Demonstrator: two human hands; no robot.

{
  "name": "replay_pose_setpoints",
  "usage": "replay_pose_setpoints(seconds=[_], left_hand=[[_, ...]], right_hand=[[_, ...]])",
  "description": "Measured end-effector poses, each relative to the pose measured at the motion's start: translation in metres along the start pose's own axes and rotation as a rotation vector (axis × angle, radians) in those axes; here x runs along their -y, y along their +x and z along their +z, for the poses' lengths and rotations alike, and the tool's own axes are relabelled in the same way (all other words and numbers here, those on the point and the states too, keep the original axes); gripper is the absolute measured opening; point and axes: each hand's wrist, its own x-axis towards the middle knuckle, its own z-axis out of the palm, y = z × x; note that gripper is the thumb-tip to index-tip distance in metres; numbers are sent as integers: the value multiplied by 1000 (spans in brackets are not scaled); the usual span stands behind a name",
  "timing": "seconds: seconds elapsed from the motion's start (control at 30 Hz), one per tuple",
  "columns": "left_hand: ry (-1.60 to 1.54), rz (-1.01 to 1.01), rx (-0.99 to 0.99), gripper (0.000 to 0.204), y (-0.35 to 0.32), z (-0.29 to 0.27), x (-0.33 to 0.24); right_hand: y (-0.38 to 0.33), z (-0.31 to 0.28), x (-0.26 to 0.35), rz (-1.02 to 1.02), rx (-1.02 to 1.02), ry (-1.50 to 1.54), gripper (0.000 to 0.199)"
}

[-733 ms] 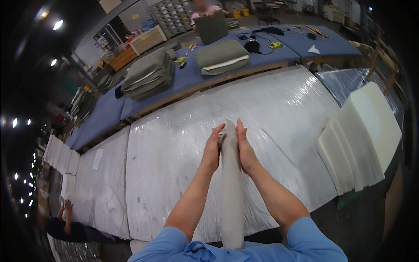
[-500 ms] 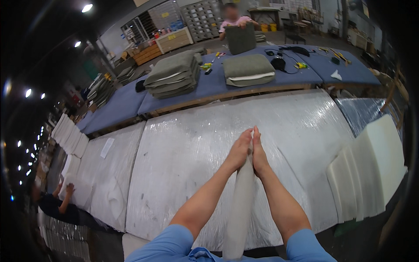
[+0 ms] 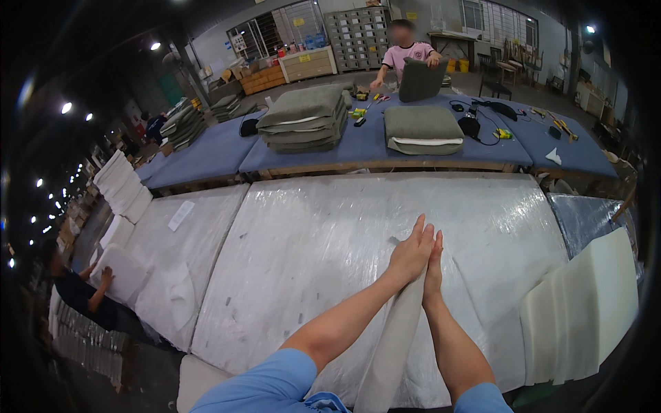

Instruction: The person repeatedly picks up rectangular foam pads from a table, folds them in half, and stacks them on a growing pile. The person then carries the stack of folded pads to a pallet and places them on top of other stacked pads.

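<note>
A light grey cushion pad (image 3: 394, 347) stands on edge in front of me, running from my body out over the plastic-wrapped table. I see it nearly edge-on, so its full shape is hidden. My left hand (image 3: 411, 256) lies flat along its left side near the far end, fingers straight and pointing away. Against the opposite side presses my right hand (image 3: 433, 274), also straight-fingered. Between the two palms the far end of the pad is squeezed; the fingertips reach beyond it and come close together.
White foam sheets (image 3: 585, 310) lean at the right. Beyond the wrapped table (image 3: 310, 227) is a blue table (image 3: 358, 155) with grey-green cushion stacks (image 3: 303, 120), tools and cables. A person in pink (image 3: 410, 55) holds a cushion there; another (image 3: 86, 289) handles white foam at the left.
My view has tilted and turned left, so the scene sits lower and further right. Both hands still clasp the pad; the left has slid slightly over its top edge. The person in pink lowered one arm.
</note>
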Motion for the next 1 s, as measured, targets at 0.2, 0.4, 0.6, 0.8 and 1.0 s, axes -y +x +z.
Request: replay_pose_setpoints(seconds=[0.2, 0.4, 0.6, 0.8, 1.0], left_hand=[[-204, 212, -77, 64, 5, 4, 30], [-551, 229, 63, 55, 13, 3, 51], [-540, 202, 219, 52, 5, -25, 65], [-492, 57, 345, 75, 6, -40, 61], [-528, 101, 424, 81, 19, -34, 70]], right_hand=[[8, -2, 9, -16, 2, -36, 81], [21, -30, 13, 28, -193, -132, 44], [21, -24, 33, 75, -275, -204, 46], [23, -32, 57, 140, -198, -328, 44], [28, -44, 69, 139, -53, -280, 40]])
